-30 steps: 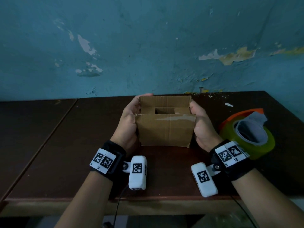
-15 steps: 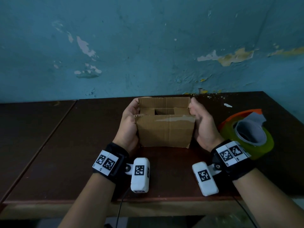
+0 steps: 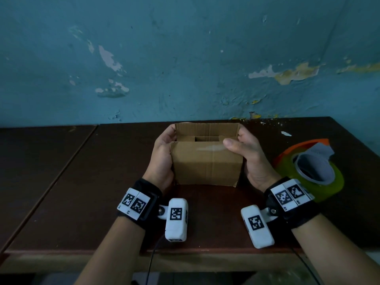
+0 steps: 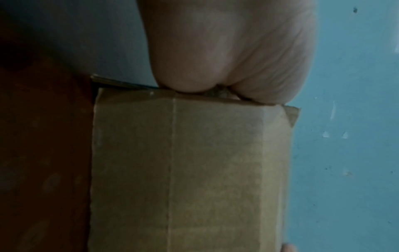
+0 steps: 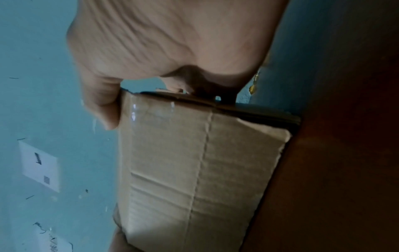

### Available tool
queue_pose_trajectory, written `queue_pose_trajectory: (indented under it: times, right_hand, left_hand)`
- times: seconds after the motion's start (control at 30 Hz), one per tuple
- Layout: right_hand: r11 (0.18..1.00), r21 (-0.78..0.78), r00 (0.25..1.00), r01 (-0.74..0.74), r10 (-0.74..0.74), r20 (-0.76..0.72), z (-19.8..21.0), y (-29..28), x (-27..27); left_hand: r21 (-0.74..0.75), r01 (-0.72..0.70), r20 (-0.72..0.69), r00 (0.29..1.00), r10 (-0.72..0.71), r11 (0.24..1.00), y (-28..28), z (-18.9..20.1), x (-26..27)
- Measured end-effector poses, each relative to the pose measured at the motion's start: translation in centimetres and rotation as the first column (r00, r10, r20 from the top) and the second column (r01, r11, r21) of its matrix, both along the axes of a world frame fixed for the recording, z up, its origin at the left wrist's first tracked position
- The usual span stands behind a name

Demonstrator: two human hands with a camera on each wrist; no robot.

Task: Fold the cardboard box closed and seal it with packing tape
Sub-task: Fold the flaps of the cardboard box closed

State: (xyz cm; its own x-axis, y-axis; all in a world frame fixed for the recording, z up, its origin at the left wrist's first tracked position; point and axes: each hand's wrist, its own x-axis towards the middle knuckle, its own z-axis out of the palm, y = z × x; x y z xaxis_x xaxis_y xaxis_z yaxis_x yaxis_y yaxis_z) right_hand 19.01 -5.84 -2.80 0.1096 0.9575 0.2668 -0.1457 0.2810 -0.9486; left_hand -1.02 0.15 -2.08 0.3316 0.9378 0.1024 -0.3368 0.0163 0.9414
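Note:
A small brown cardboard box [image 3: 206, 163] stands on the dark wooden table [image 3: 82, 182]. Its near and far flaps stand upright, and the side flaps lie folded in, leaving a gap in the middle. My left hand [image 3: 163, 151] clasps the box's left end, fingers curled round the far corner; in the left wrist view the palm [image 4: 226, 51] presses the box [image 4: 190, 170]. My right hand [image 3: 246, 153] holds the right end, its thumb [image 3: 230, 144] lying over the near flap's top edge. The right wrist view shows the thumb [image 5: 101, 102] on the box [image 5: 194, 170]. A green-and-orange tape roll [image 3: 312, 171] lies to the right.
A peeling blue wall rises right behind the table. A second dark table [image 3: 30, 161] adjoins on the left. A white scrap [image 3: 286, 133] lies at the back right. The table's front edge [image 3: 185, 251] runs just below my wrists.
My right thumb has come round from the box's side onto the near flap's top edge. Both hands have shifted slightly up the box ends. The box has stayed in place.

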Motion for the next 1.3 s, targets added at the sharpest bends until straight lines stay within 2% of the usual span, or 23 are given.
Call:
queue_pose_trajectory:
  times: [0.13, 0.27, 0.43, 0.57, 0.9, 1.0, 1.3]
  right_hand:
    - [0.998, -0.03, 0.999, 0.051, -0.051, 0.004, -0.4, 0.3, 0.1]
    - [0.997, -0.035, 0.998, 0.064, -0.064, 0.005, -0.6, 0.5, 0.0]
    - [0.998, -0.018, 0.997, 0.068, -0.068, 0.024, -0.6, 0.5, -0.1]
    - [0.998, 0.038, 0.999, 0.047, -0.047, 0.009, -0.3, 0.3, 0.0]
    - [0.996, 0.077, 0.998, 0.047, -0.044, -0.038, -0.5, 0.3, -0.5]
    - [0.994, 0.08, 0.997, 0.076, -0.075, -0.017, -0.7, 0.4, -0.5]
    - [0.992, 0.062, 0.993, 0.11, -0.113, 0.045, -1.0, 0.6, -0.5]
  left_hand:
    - [-0.061, 0.009, 0.047, 0.999, -0.006, 0.998, 0.2, -0.5, -0.2]
    - [-0.105, 0.071, 0.177, 0.983, -0.052, 0.992, -0.2, -0.1, -0.5]
    - [0.021, 0.062, 0.079, 0.995, -0.064, 0.998, 0.2, -0.7, -0.3]
    - [0.067, 0.05, 0.097, 0.994, -0.056, 0.996, 0.4, -0.9, -0.4]
    - [0.132, 0.007, 0.115, 0.993, -0.022, 0.991, 0.4, -1.4, -0.2]
    - [0.13, -0.034, 0.108, 0.994, 0.02, 0.991, 0.3, -1.4, -0.1]
    - [0.106, -0.033, 0.049, 0.998, 0.028, 0.994, 0.3, -1.1, -0.1]
